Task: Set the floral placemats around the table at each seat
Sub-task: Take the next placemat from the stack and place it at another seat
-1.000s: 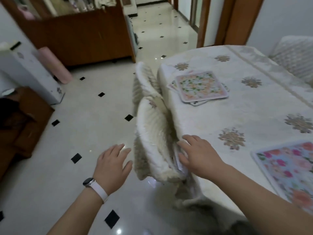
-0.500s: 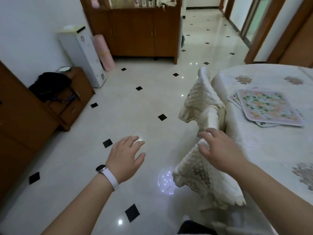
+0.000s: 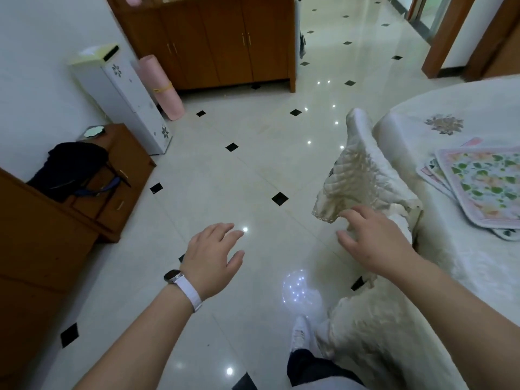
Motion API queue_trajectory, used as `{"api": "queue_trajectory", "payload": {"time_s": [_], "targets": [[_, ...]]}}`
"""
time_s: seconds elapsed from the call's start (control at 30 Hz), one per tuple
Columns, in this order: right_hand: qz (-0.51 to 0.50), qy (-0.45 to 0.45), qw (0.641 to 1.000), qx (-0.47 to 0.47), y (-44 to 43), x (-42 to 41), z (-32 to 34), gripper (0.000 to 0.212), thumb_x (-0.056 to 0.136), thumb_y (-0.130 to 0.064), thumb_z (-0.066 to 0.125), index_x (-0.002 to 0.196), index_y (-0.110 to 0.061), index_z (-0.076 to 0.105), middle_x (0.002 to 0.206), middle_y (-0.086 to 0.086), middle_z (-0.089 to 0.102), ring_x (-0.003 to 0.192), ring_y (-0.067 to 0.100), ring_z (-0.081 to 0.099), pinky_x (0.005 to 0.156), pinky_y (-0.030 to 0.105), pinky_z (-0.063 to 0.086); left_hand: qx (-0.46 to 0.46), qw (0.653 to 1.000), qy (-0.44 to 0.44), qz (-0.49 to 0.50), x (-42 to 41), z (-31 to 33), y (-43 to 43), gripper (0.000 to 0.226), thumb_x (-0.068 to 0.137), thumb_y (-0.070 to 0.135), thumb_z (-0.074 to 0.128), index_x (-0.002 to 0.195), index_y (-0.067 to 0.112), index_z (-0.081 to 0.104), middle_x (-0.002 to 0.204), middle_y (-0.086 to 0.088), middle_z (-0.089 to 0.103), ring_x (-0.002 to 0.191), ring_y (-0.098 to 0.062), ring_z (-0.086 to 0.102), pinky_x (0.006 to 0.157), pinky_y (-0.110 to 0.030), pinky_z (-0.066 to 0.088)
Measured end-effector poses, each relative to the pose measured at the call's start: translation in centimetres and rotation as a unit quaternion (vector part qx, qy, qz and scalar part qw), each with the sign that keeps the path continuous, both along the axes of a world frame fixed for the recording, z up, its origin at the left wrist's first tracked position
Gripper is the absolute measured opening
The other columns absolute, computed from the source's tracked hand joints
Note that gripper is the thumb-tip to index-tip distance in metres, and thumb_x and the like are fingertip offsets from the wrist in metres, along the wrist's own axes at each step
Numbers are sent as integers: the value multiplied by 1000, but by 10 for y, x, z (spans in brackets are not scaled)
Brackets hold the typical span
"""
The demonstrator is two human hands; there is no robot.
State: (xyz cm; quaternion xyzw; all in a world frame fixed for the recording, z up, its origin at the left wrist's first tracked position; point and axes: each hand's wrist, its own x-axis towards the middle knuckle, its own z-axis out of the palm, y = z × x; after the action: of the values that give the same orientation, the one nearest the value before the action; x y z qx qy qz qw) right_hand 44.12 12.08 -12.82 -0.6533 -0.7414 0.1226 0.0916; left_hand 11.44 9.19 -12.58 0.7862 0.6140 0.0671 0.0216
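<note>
A stack of floral placemats (image 3: 478,187) lies on the white-clothed table (image 3: 455,266) at the right edge. Its top mat has a pink border with green leaves. My right hand (image 3: 374,240) hovers with fingers spread over a chair draped in a cream quilted cover (image 3: 363,178), left of the stack and apart from it. Out over the bare floor, my left hand (image 3: 213,257) is open and holds nothing; it wears a white watch (image 3: 180,282) at the wrist.
A second covered chair (image 3: 374,342) stands at the table's near edge beside my foot (image 3: 301,330). A low wooden cabinet (image 3: 84,198) with a dark bag lines the left wall, then a white unit (image 3: 123,97), a pink rolled mat (image 3: 163,85) and a wooden sideboard (image 3: 225,43).
My view has swung left and moved along the table. My right hand has lifted off the near chair's cover and now hovers by the farther chair. The near placemat has left view.
</note>
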Motion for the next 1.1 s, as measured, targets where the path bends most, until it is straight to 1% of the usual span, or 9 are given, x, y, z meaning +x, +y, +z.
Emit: {"api": "queue_trajectory", "payload": {"time_s": [0.1, 0.2, 0.27, 0.47, 0.6, 0.67, 0.83, 1.0, 1.1], "targets": [[-11, 17, 1000, 13, 42, 1, 11, 41, 92, -42, 51, 125, -20, 59, 125, 2, 57, 109, 26, 54, 86, 37, 44, -3, 999, -8, -32, 21, 7, 60, 44, 84, 45, 43, 116, 23, 64, 124, -1, 63, 115, -26, 57, 91, -41, 46], [-20, 26, 999, 32, 84, 8, 25, 41, 89, -42, 50, 121, -19, 62, 121, 2, 60, 106, 27, 56, 87, 40, 46, 14, 998, -24, -58, 43, 21, 113, 43, 85, 45, 45, 117, 24, 64, 126, 0, 62, 117, -24, 55, 92, -40, 45], [-35, 22, 999, 30, 102, 14, 32, 37, 91, -39, 53, 121, -18, 62, 122, 2, 60, 109, 27, 54, 88, 38, 45, 24, 997, -35, -72, 50, 27, 140, 43, 85, 45, 45, 117, 23, 64, 126, 0, 61, 117, -24, 55, 92, -40, 44], [-91, 18, 996, 13, 129, 44, 30, 39, 94, -44, 47, 122, -19, 59, 125, 0, 56, 110, 24, 53, 89, 39, 46, 3, 993, -39, -115, 67, 26, 205, 47, 85, 48, 41, 118, 23, 64, 128, 1, 60, 120, -23, 53, 95, -43, 45], [-150, 26, 988, -8, 139, 65, 18, 41, 96, -41, 44, 129, -20, 57, 129, -2, 54, 109, 20, 54, 84, 33, 43, 6, 984, -59, -166, 92, 19, 253, 46, 83, 45, 45, 120, 21, 62, 125, 1, 62, 116, -22, 55, 92, -42, 47], [-176, 21, 984, -24, 144, 73, 14, 42, 96, -41, 44, 130, -20, 56, 132, -1, 53, 113, 21, 52, 88, 34, 44, -9, 980, -64, -190, 106, 13, 278, 49, 83, 46, 44, 121, 21, 61, 126, -1, 61, 117, -23, 55, 92, -42, 47], [-248, -1, 968, -45, 170, 92, 6, 45, 96, -45, 44, 134, -23, 52, 137, -2, 50, 120, 20, 48, 91, 34, 43, -48, 961, -56, -267, 137, -7, 347, 52, 83, 49, 42, 125, 24, 58, 132, -2, 58, 121, -24, 52, 94, -43, 46], [-342, 10, 936, -79, 207, 90, 9, 48, 97, -44, 45, 140, -22, 46, 146, -1, 41, 130, 19, 41, 98, 35, 41, -58, 939, -63, -334, 157, -8, 435, 55, 83, 51, 39, 126, 23, 58, 133, -2, 57, 121, -25, 52, 95, -42, 44], [-382, 12, 920, -85, 231, 86, 15, 48, 96, -43, 46, 140, -23, 46, 146, -1, 40, 129, 20, 42, 96, 36, 42, -59, 927, -81, -360, 169, -4, 490, 59, 82, 53, 37, 127, 22, 58, 134, -3, 57, 122, -25, 51, 98, -43, 44]]}}
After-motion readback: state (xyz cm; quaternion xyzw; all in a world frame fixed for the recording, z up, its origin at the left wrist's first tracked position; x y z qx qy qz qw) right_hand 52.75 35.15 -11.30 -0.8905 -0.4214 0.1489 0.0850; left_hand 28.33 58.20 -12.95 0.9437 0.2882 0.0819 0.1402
